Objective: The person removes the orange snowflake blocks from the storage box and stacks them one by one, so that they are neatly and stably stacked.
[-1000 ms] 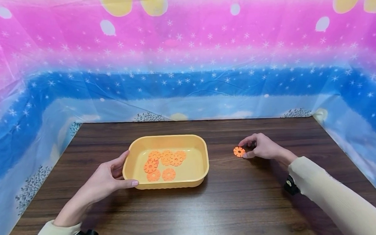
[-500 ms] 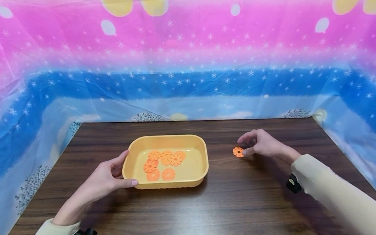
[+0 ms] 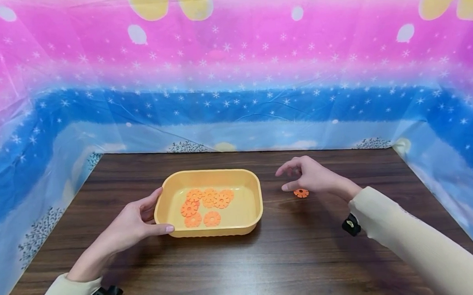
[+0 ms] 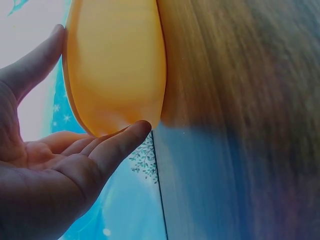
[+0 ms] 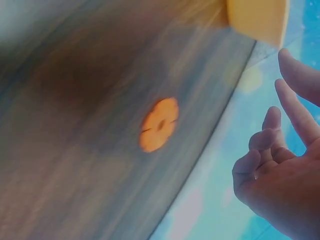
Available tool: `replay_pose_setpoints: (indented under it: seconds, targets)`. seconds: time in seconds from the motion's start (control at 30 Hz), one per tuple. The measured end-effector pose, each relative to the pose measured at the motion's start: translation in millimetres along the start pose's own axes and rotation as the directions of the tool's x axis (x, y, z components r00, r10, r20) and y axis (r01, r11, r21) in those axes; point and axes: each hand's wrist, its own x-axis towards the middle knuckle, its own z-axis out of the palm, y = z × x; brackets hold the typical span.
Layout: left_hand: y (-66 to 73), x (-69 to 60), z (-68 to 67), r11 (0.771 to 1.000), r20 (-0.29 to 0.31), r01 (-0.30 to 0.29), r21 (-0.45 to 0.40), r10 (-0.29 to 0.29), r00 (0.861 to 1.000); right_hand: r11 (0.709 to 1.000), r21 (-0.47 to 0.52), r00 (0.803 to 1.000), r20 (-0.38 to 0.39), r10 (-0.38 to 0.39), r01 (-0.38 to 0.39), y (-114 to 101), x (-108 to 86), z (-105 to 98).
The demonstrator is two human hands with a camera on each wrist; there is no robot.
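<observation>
We look across a dark brown, wood-grained table (image 3: 235, 272).
Behind it and along both its sides, we see a pink-and-blue fabric backdrop (image 3: 232, 72) printed with small white snowflakes (image 3: 226, 46), white balloon shapes (image 3: 137, 34) and, high above the table, rounded yellow shapes (image 3: 197, 4).

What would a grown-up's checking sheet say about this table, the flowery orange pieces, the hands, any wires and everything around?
Surface: dark wood-grain table.
Job's things: yellow tray holding several orange pieces, some overlapping; one lone orange piece on the table, right of the tray, partly hidden in the head view.
Clutter: nothing seen.
Hands: left hand holds the tray's left end; right hand hangs by the lone piece, holding nothing.
Cables: nothing seen.
Surroundings: pink-and-blue snowflake curtain behind and beside the table.
</observation>
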Motion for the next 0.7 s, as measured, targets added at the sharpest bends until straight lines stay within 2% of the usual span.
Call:
replay_pose_setpoints:
  seconds: [0.3,0.7]
  targets:
    - [-1.8,0.0,1.4,0.999,0.004,0.010,-0.048,-0.010,1.000,0.992,-0.006,0.990,0.065,-0.126,0.127,-35.6,17.9,5.4]
    - [-2.2,0.6,1.2,0.998,-0.003,0.019,-0.062,-0.019,1.000,0.974,0.013,0.967,0.120,-0.225,0.225,-73.8,44.3,24.7]
